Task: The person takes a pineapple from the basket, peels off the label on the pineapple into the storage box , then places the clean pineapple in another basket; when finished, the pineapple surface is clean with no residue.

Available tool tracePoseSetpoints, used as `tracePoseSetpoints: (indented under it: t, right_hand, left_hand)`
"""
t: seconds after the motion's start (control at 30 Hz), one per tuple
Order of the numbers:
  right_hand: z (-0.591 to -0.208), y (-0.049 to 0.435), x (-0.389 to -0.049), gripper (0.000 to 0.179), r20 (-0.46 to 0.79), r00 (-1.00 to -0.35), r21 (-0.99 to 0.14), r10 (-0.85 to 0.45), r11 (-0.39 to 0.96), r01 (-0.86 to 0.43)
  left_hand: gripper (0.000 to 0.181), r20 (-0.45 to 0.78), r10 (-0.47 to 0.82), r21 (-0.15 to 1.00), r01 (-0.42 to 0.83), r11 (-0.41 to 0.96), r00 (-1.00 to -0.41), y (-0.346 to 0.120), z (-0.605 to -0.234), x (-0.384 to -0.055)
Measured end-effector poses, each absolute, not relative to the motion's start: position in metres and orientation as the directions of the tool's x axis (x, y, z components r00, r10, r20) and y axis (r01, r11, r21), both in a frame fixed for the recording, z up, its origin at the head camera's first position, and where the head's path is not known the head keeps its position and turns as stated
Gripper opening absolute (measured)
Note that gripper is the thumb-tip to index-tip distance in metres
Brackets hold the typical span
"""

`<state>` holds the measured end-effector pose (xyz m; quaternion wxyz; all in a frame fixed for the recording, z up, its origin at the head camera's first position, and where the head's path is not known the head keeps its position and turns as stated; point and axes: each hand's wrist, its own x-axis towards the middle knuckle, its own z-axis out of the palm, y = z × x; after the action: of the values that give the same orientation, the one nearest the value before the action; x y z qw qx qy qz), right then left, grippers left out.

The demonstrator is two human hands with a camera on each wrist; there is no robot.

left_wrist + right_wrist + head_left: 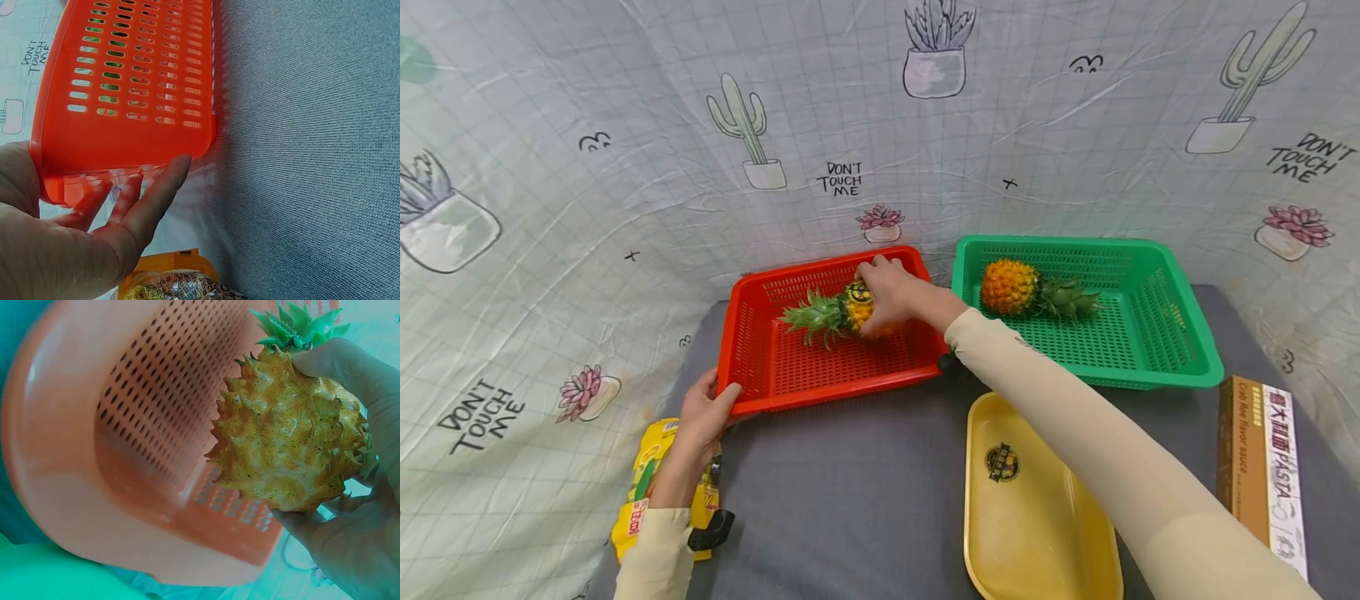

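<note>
2 cream sleeves (1112, 454) come in nearest, 1 per arm. The right hand (891, 292) has fingers and thumb curled round 1 labelled pineapple (858, 315) inside 1 red basket (850, 387), its leafy crown pointing to the left-hand side; whether it touches the basket floor I cannot tell. The left hand (703, 408) grips that basket's near-left corner. Right of the right hand, 1 green basket (1067, 242) contains 1 orange pineapple (1009, 287) lying sideways. On the table (842, 483), 1 yellow tray (1037, 533) lies partly beneath the right forearm, 1 pasta box (1251, 450) right of it, and 1 yellow packet (651, 467) below the left wrist.
</note>
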<state>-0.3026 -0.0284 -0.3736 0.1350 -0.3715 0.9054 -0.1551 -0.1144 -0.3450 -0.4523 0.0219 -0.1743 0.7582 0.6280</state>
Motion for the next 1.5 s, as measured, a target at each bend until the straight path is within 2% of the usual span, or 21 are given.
tracePoseSetpoints:
  t: [0.63,1.03,1.2,1.37,1.5]
  right_hand:
    - [-0.338,-0.023,-0.235,0.077,-0.027,-0.536,-0.447,-0.844,0.490,-0.749]
    - [-0.321,-0.014,-0.225,0.076,0.016,-0.553,-0.481,-0.833,0.478,-0.735]
    - [-0.318,-0.010,-0.211,0.076,0.032,-0.515,-0.511,-0.857,0.429,-0.745]
    - [-0.323,-0.008,-0.193,0.076,0.026,-0.459,-0.509,-0.888,0.384,-0.770]
    - [-0.331,-0.007,-0.181,0.077,0.011,-0.436,-0.523,-0.900,0.366,-0.769]
  left_hand:
    - [0.057,-0.242,-0.247,0.953,-0.277,0.120,-0.938,-0.346,-0.454,-0.116]
    - [0.055,-0.235,-0.227,0.953,-0.270,0.137,-0.945,-0.348,-0.451,-0.114]
    - [0.055,-0.233,-0.231,0.957,-0.265,0.119,-0.945,-0.348,-0.452,-0.114]
    - [0.053,-0.190,-0.247,0.952,-0.240,0.190,-0.950,-0.349,-0.455,-0.115]
    - [0.053,-0.186,-0.250,0.952,-0.237,0.193,-0.950,-0.349,-0.455,-0.116]
